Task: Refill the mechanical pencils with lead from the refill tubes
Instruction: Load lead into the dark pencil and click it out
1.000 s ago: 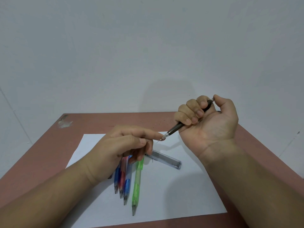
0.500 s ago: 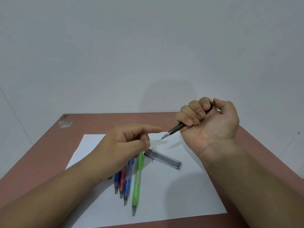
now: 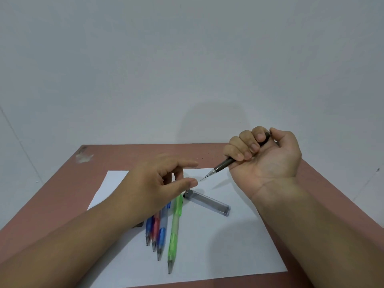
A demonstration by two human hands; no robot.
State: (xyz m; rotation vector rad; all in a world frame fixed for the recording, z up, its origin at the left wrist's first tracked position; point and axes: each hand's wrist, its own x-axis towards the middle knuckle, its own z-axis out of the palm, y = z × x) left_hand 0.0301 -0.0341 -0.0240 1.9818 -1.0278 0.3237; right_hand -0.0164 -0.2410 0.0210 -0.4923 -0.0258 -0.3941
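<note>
You're gripping dark pencil (image 3: pixel 226 163) in right hand (image 3: pixel 266 159) fist, tip pointing 8 o'clock at left hand (image 3: pixel 158 183) (fingers spread, holding nothing); lead tube (image 3: pixel 207 202) lying on paper (image 3: pixel 228 246) below, 5 o'clock of left thumb

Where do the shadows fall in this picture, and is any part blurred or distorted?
Head view: the right hand throws a soft shadow on the wall behind; fainter shadows lie on the paper. Wide-angle lens bends the table edges. The left hand looks slightly soft.
</note>
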